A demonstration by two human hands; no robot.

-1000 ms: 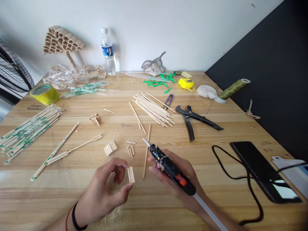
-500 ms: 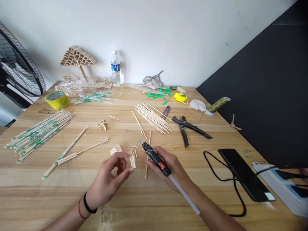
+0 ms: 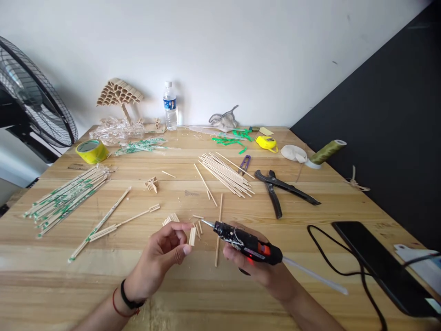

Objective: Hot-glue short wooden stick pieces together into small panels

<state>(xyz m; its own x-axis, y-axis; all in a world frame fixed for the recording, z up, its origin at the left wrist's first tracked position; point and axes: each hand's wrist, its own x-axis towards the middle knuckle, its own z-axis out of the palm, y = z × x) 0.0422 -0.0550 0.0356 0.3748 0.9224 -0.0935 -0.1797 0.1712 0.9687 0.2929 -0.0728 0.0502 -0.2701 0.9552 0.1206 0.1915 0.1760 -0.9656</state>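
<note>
Between thumb and forefinger, my left hand (image 3: 163, 253) pinches a small bundle of short wooden sticks (image 3: 192, 236), held upright above the table. My right hand (image 3: 255, 259) is wrapped round a black hot glue gun (image 3: 246, 242), whose metal nozzle points left toward the bundle, a short gap away. A clear glue stick (image 3: 315, 274) sticks out of the gun's back, and a red light glows on its side. Behind the left fingers lie a row of short stick pieces (image 3: 171, 219) and several loose ones. One long stick (image 3: 219, 230) lies partly behind the gun's front.
Long wooden sticks (image 3: 225, 174) are piled mid-table, beside purple snips (image 3: 245, 164) and black cutters (image 3: 287, 188). Wrapped chopsticks (image 3: 70, 195) and yellow tape (image 3: 91, 151) lie left. A phone (image 3: 379, 264) and cable are at right; a water bottle (image 3: 170, 108) stands behind.
The glue gun has turned from pointing up and away to nearly level, its nozzle now facing left near the stick bundle. My left hand keeps its pinch, with the bundle turned slightly.
</note>
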